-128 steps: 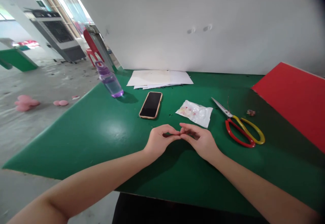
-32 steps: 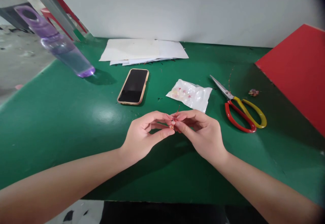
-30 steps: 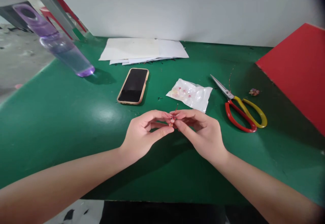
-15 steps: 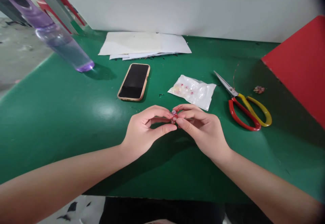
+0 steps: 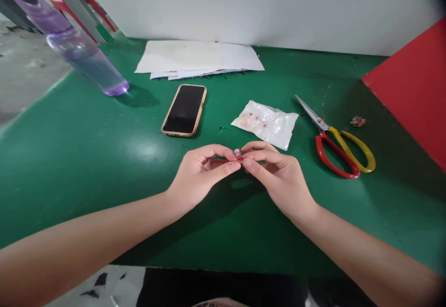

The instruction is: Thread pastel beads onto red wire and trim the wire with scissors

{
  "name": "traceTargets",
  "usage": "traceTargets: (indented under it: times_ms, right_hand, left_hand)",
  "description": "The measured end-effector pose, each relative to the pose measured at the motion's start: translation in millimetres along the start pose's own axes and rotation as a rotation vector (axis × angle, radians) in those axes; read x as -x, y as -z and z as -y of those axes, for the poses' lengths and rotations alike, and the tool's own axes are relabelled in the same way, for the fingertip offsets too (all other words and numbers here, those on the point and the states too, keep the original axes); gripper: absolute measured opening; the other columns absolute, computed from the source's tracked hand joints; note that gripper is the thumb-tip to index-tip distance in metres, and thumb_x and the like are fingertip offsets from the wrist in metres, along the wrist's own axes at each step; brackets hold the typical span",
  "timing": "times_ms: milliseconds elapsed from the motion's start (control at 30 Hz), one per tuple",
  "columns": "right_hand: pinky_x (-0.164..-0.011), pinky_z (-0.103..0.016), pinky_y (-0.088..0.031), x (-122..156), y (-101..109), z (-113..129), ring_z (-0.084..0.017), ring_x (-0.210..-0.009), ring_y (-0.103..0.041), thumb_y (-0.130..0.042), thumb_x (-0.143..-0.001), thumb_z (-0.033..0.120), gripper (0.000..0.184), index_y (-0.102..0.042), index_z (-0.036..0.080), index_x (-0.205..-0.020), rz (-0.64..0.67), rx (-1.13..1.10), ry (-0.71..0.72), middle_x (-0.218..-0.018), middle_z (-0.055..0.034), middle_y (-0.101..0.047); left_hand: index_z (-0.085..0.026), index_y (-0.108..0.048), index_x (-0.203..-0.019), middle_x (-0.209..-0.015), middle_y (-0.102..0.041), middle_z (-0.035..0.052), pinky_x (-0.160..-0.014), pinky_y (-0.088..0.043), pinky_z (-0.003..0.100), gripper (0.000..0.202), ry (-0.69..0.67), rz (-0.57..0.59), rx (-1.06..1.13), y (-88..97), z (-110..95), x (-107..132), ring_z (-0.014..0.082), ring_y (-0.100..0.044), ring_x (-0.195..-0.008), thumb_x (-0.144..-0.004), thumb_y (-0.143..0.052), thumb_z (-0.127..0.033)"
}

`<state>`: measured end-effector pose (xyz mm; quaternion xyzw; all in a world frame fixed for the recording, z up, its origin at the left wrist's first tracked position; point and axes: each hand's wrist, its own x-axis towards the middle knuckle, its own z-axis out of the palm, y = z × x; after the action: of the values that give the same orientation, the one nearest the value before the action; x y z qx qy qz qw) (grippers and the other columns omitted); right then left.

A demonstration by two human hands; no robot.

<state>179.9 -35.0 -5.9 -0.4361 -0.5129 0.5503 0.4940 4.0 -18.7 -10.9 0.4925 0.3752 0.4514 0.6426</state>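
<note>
A small cluster of red and pale, shiny beads (image 5: 238, 153) sits between my two hands, partly covered by the fingertips. My left hand (image 5: 205, 170) pinches it from the left with thumb and forefinger. From the right, the thumb and fingers of my right hand (image 5: 275, 167) close on the same cluster. Just beyond the hands lies a small white translucent packet (image 5: 266, 123) with a few red and yellowish beads showing in it. Right of the packet, scissors (image 5: 334, 142) with one red and one yellow handle rest on the green table (image 5: 87, 172).
A phone (image 5: 186, 110) lies behind my left hand, with white papers (image 5: 202, 58) farther back. A purple water bottle (image 5: 87, 63) stands at left. A thin wire (image 5: 324, 100) and another small bead cluster (image 5: 358, 121) lie near the scissors. A red panel (image 5: 411, 84) edges the right side.
My left thumb has moved up and closed onto the bead cluster, which is now more covered. My right hand stays in nearly the same place.
</note>
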Motion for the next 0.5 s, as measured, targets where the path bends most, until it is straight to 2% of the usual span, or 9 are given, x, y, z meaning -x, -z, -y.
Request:
traceTargets:
  times_ms: [233, 500]
  right_hand:
    - [-0.065, -0.023, -0.047, 1.5, 0.2, 0.0, -0.007, -0.068, -0.056, -0.073, -0.08, 0.026, 0.004, -0.076, 0.028, -0.08, -0.013, 0.02, -0.032, -0.073, 0.0028, -0.059]
    - [-0.056, -0.025, -0.039, 3.5, -2.3, -0.5, -0.007, -0.058, -0.046, -0.072, -0.079, 0.029, 0.013, -0.072, 0.023, -0.069, -0.026, -0.078, -0.1, -0.062, 0.0045, -0.053]
  left_hand:
    - [-0.022, -0.073, -0.079, -0.087, -0.072, -0.0044, -0.083, -0.055, 0.015, 0.008, 0.018, -0.031, -0.03, -0.9, -0.9, 1.3, 0.0077, -0.068, -0.087, -0.075, -0.077, -0.017]
    - [-0.022, -0.073, -0.079, -0.086, -0.073, -0.0032, -0.083, -0.057, 0.019, 0.008, 0.004, -0.034, -0.051, -2.0, 0.2, -0.3, 0.0102, -0.069, -0.086, -0.075, -0.077, -0.017]
